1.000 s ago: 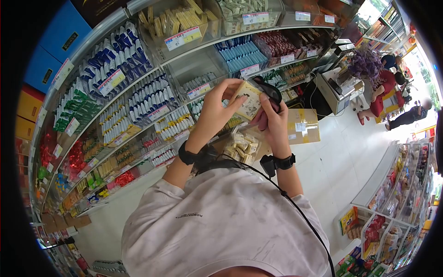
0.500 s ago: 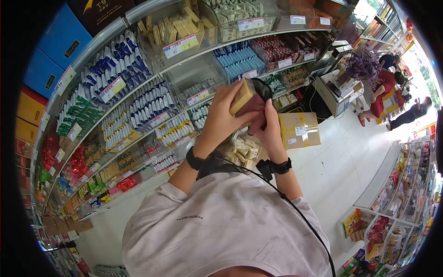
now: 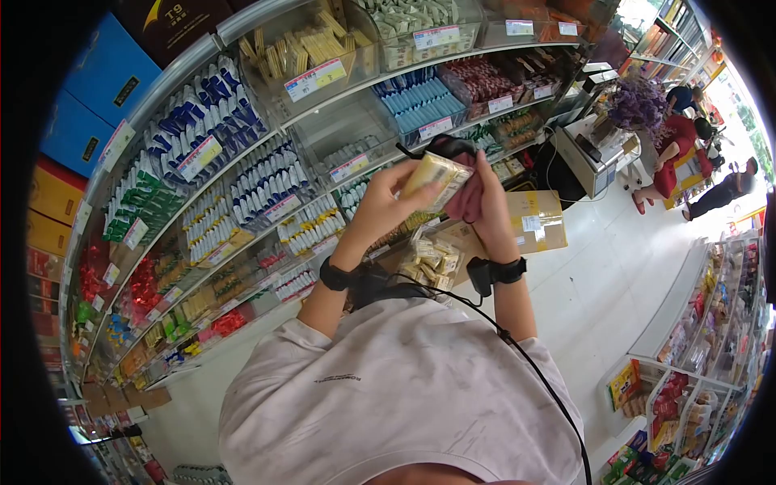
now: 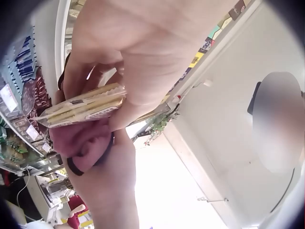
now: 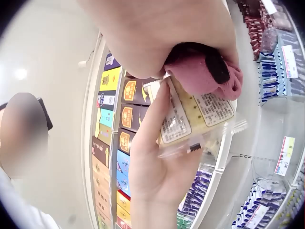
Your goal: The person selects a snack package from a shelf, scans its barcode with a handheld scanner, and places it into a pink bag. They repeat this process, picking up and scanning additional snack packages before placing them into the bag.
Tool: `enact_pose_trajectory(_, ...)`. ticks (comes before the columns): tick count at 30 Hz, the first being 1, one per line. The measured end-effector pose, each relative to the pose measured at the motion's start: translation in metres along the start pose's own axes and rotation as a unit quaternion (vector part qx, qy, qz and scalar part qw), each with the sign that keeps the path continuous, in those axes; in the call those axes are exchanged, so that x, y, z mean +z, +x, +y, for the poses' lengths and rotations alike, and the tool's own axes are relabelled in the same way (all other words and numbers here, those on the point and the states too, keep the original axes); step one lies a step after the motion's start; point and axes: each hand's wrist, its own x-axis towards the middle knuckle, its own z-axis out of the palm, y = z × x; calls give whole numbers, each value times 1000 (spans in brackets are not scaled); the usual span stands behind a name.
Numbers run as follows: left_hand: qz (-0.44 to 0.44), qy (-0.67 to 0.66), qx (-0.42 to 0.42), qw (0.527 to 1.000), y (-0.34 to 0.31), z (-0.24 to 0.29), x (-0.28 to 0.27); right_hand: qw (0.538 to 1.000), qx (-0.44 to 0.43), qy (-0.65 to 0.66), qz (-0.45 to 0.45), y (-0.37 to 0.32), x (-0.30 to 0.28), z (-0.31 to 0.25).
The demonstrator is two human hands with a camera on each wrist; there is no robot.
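Note:
In the head view my left hand (image 3: 378, 208) pinches a pale yellow snack packet (image 3: 443, 171) in a clear printed wrapper. The right wrist view shows two white text panels on the packet's face, with the left thumb (image 5: 159, 107) along its edge. My right hand (image 3: 491, 214) grips a folded pink cloth (image 3: 466, 202) with black trim, bunched in the palm. This cloth lies against the packet in both wrist views. Below the hands, a clear bag (image 3: 432, 259) holds several similar yellow packets.
Curved shelves with clear bins (image 3: 339, 133) of wrapped snacks stand ahead and to the left. A cardboard box (image 3: 537, 220) sits beyond my right hand. Rightward are a counter machine (image 3: 590, 162), purple flowers (image 3: 638, 109), people, and another snack rack (image 3: 695, 347).
The packet was face up, then turned on edge with the cloth across it, and now its face shows again. Both hands stay close together, still holding packet and cloth.

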Motion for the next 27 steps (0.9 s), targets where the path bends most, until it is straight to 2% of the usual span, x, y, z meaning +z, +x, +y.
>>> enact_pose_trajectory(3,57,-117,3,991,1,12,3,996,-7,86,19,13,-8,14)
enact_pose_trajectory(5,82,-92,38,992,5,10,6,998,-31,60,2,-3,11,-1)
enact_pose_trajectory(6,94,-66,46,992,7,5,6,996,-47,7,-80,-10,12,-8)
enact_pose_trajectory(8,99,-28,47,994,8,1,5,991,-113,-71,-11,-15,28,-11)
enact_pose_trajectory(10,89,-4,34,995,7,7,3,992,-61,-106,-8,-18,21,-12)
enact_pose_trajectory(13,48,-66,-23,996,3,20,-3,991,-84,-105,27,-17,25,-9)
enact_pose_trajectory(14,29,-55,-22,998,4,14,-8,990,-81,-109,40,-19,25,-10)
enact_pose_trajectory(17,63,-60,8,996,1,24,-9,994,-69,-81,36,-22,23,-6)
enact_pose_trajectory(20,121,-50,31,991,8,20,-10,991,-56,-60,-110,-33,36,-6)
enact_pose_trajectory(23,105,-71,24,992,6,31,-10,989,-80,-19,-123,-31,42,4)
enact_pose_trajectory(24,94,-58,31,993,5,33,-10,989,-60,-37,-128,-34,42,-2)
enact_pose_trajectory(27,75,-10,62,995,2,38,-13,992,-74,-39,-93,-41,57,-11)
